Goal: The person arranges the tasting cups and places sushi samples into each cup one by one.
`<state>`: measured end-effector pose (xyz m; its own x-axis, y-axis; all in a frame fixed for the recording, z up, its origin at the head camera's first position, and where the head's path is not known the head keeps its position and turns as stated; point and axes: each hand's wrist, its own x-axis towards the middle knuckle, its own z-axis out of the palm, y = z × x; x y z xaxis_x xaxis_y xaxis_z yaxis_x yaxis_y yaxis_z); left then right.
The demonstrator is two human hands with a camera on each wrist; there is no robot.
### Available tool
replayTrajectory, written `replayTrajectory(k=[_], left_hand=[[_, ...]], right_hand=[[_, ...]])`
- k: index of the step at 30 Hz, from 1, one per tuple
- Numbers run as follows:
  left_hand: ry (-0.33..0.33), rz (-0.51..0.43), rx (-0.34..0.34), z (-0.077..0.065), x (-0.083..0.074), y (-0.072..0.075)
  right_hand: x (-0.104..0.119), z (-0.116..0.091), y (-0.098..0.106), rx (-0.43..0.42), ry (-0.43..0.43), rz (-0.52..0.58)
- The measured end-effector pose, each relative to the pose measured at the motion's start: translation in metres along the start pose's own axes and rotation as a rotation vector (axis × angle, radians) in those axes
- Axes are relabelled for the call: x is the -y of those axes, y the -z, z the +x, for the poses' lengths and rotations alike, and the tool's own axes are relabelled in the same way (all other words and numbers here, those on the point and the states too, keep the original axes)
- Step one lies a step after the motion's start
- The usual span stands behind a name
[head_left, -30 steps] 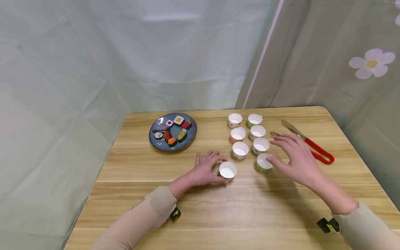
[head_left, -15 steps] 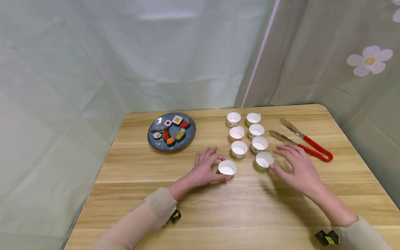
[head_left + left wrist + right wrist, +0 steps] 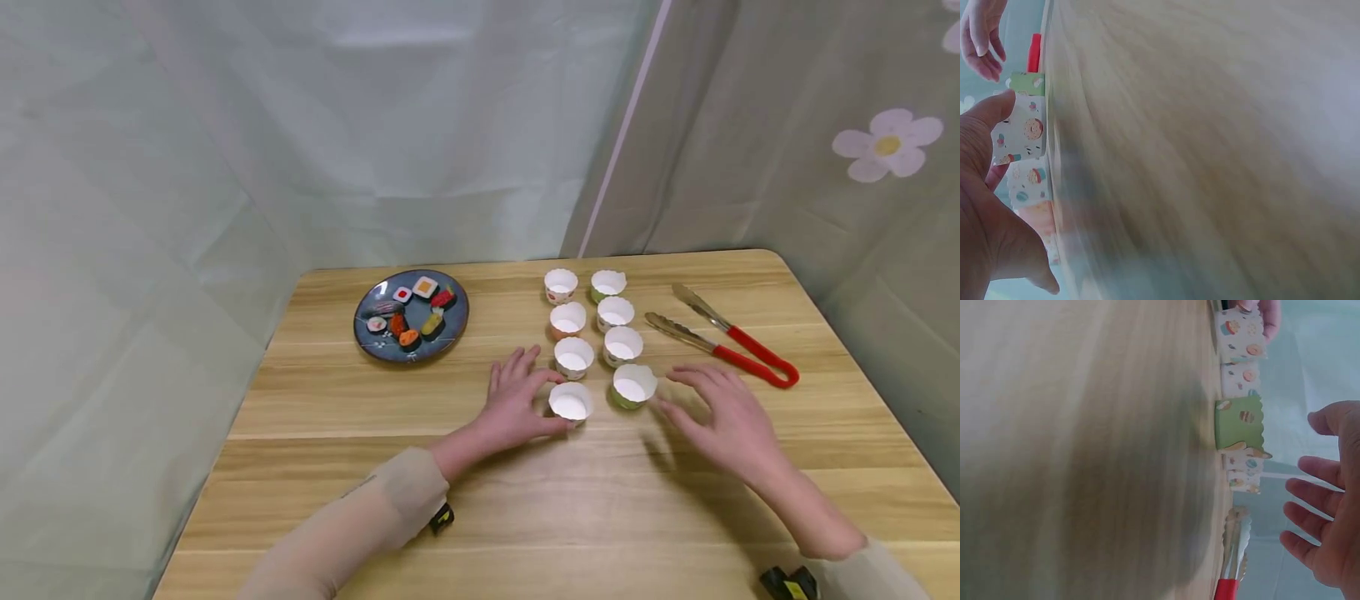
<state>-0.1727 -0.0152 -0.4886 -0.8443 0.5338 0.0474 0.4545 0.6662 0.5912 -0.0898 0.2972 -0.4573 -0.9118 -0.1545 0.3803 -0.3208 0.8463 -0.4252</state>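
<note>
My left hand [image 3: 517, 407] pinches a white paper baking cup [image 3: 571, 403] between thumb and finger at the near end of the left row. Donut prints show on that cup's side [image 3: 1025, 128] in the left wrist view. To its right, a green baking cup [image 3: 633, 387] ends the right row. My right hand [image 3: 731, 423] hovers just right of the green cup, fingers spread and relaxed, holding nothing. In the right wrist view, a gap separates the right hand [image 3: 1335, 506] from the green cup [image 3: 1239, 424].
Several more baking cups [image 3: 573, 357] stand behind in two rows. Red-handled tongs [image 3: 750, 363] lie spread to the right. At the back left sits a dark blue plate [image 3: 408, 353] bearing several sushi pieces [image 3: 432, 325]. Curtains [image 3: 450, 150] hang beyond the wooden table [image 3: 525, 517].
My left hand has slid the white baking cup rightward into line with the left row. My right hand has drawn slightly back and right, away from the green cup.
</note>
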Motion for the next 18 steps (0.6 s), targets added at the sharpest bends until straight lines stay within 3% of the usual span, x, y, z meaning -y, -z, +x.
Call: replayTrajectory(k=[12,18], left_hand=[[0.02,0.038,-0.015,0.0054,-0.0078,-0.0047],[0.041,0.023,-0.002,0.0058,-0.0103,-0.0068]], right_hand=[[-0.0047,-0.0099,-0.002,0.039,-0.045,0.002],[-0.0072,-0.0102,-0.0067,0.033,-0.028,-0.008]])
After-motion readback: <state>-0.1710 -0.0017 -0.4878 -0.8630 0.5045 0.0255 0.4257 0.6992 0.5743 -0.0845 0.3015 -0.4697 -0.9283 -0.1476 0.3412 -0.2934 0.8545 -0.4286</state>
